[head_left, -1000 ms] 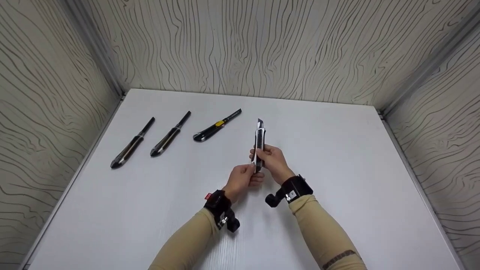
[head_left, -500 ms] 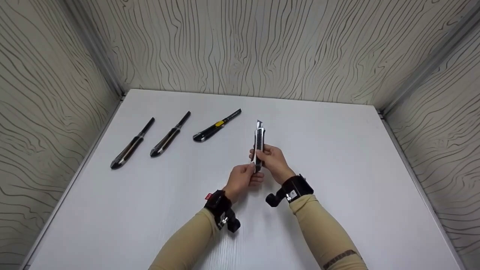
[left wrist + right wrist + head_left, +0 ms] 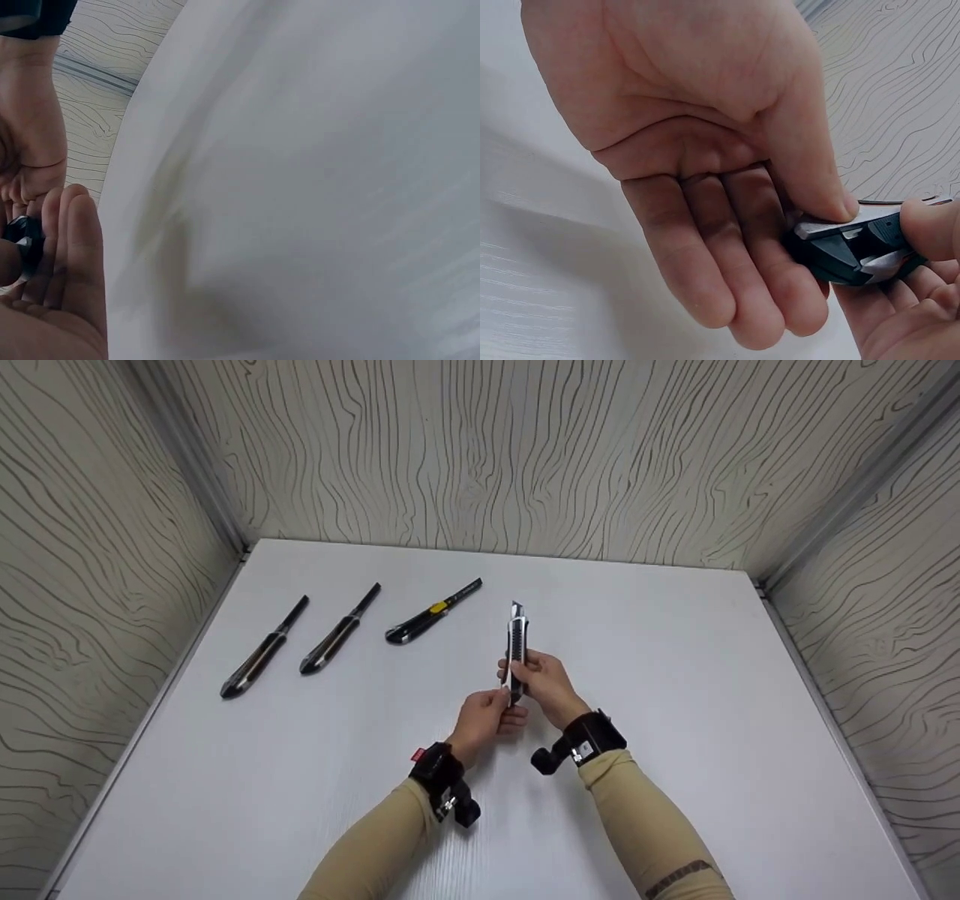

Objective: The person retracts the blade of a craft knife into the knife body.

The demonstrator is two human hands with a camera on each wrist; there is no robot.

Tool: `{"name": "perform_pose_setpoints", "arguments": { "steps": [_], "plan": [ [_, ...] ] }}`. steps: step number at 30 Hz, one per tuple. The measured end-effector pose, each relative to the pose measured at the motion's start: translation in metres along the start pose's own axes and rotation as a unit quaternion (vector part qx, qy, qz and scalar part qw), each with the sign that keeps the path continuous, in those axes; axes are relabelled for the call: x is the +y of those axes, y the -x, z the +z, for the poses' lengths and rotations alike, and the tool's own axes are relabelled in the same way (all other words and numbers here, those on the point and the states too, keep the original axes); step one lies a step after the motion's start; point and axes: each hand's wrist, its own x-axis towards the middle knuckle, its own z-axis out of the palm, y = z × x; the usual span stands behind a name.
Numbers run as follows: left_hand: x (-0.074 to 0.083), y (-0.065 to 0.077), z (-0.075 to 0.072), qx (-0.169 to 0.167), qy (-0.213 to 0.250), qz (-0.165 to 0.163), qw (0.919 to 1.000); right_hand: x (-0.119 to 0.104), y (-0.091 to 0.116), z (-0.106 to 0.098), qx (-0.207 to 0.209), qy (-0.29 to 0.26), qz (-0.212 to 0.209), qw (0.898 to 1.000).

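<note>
And there's a small move at the centre of the frame: the utility knife [image 3: 516, 649] has eased a touch leftward in the head view, handle and all, its blade [image 3: 517, 610] tip now dipping slightly lower than a second ago! The metal showing above the handle looks a shade shorter too, though whether it has slid in or merely tipped is too fine to tell; the thumb of the right hand [image 3: 551, 682] drifts left with it, only just
</note>
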Motion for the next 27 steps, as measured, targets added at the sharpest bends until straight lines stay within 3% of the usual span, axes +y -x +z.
{"name": "perform_pose_setpoints", "arguments": {
  "steps": [27],
  "plan": [
    [-0.001, -0.0002, -0.0013, 0.005, 0.003, 0.002, 1.0, 0.0021, 0.0032, 0.0004, -0.047, 0.017, -0.02, 0.999]
  ]
}}
